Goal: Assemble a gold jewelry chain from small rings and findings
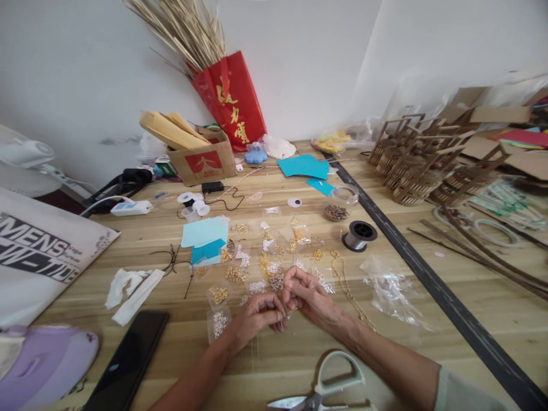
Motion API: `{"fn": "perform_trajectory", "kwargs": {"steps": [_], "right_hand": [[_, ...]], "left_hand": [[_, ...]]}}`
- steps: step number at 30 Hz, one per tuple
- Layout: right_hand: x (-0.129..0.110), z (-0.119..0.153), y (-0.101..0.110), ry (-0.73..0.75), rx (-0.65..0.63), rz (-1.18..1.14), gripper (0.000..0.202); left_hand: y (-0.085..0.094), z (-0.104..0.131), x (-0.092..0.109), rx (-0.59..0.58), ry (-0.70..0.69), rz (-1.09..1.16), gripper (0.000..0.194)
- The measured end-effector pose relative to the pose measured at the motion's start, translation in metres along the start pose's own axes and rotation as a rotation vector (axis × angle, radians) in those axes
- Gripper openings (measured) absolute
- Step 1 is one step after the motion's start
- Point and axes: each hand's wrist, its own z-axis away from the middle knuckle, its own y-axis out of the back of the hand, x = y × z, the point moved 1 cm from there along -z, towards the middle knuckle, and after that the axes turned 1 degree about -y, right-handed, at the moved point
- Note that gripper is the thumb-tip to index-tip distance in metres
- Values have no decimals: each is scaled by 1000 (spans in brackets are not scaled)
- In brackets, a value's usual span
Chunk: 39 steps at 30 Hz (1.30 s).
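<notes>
Left hand [263,313] is pinching a tiny shiny piece [281,323] toward the pale wooden counter's [265,371] near edge; right hand [306,294] is pinching narrowly beside it, any contents hidden.
Slackening fingertips could be losing it among small gold and silver metal bits [276,279] lying just beyond.

Tiny bit is shining between two hands

A tiny, silvery bit [281,323] is peeking out at the left hand's [263,311] fingertips, close beside the right hand [307,292]. Fingers are hiding most of it, so its full shape and which way it is tilting are too hard to see.
</notes>
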Motion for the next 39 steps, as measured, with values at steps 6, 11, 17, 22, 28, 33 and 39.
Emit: {"fn": "perform_trajectory", "kwargs": {"steps": [6,11,17,22,28,33,39], "right_hand": [[-2,1,-2,-12,14,-21,27],[-4,-1,1,-7,57,-16,28],[-8,-3,3,-11,108,-33,30],[-9,-3,5,-13,110,-41,28],[-6,-4,9,15,118,82,30],[-14,1,16,49,178,687,27],[-44,18,0,197,10,1577,28]], "left_hand": [[0,1,-1,1,4,-5,21],[3,-1,-3,-6,-18,-23,23],[10,-3,-9,-24,-31,18,23],[9,-2,-8,1,-16,-3,22],[10,-2,-6,58,-58,-11,21],[16,-3,-6,164,-126,58,21],[19,-5,-4,230,-149,195,27]]}}
